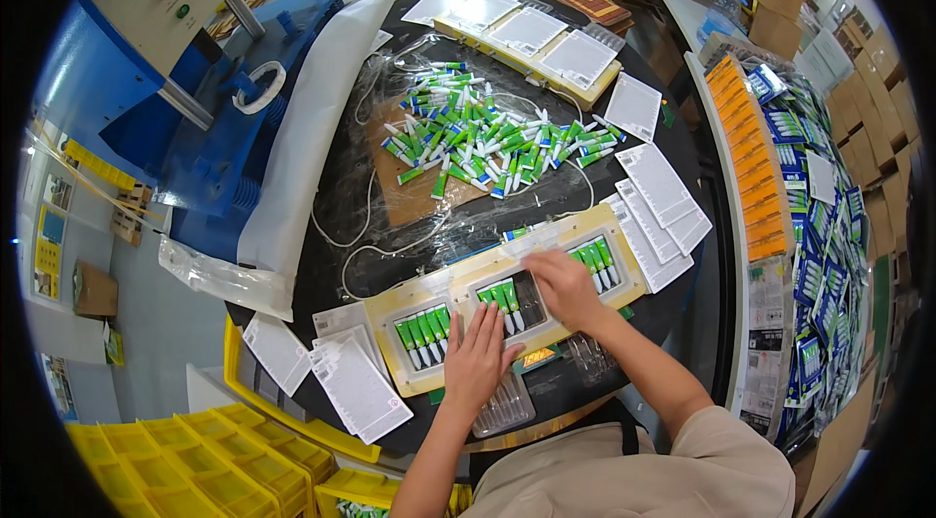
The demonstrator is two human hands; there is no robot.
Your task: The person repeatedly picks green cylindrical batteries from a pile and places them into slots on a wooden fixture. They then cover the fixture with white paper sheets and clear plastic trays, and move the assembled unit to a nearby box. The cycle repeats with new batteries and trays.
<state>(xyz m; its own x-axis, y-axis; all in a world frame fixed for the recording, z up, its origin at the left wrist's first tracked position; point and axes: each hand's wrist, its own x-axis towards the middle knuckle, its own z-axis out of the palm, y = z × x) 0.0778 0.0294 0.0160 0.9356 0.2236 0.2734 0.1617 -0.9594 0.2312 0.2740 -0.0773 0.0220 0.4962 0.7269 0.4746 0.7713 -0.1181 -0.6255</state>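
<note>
In front of me lies a long pale-yellow tray frame (444, 281) with three compartments. Small green-and-white tubes (421, 335) stand in a row in its left compartment, others (597, 264) in the right one. The middle compartment holds a few tubes (503, 301) on its left side, with a dark gap beside them. My left hand (475, 354) lies with stretched fingers on the frame between the left and middle compartments, fingertips close to the tubes. Over the middle compartment's right side, my right hand (565, 291) has its fingers bent together; what they hold, if anything, is hidden.
A heap of loose tubes (478, 133) covers cardboard beyond the frame. Another yellow frame with white cards (526, 32) stands at the far edge. White cards (361, 389) lie at both sides, clear plastic blisters (507, 408) at the near edge. Packed blister cards (814, 255) fill the right.
</note>
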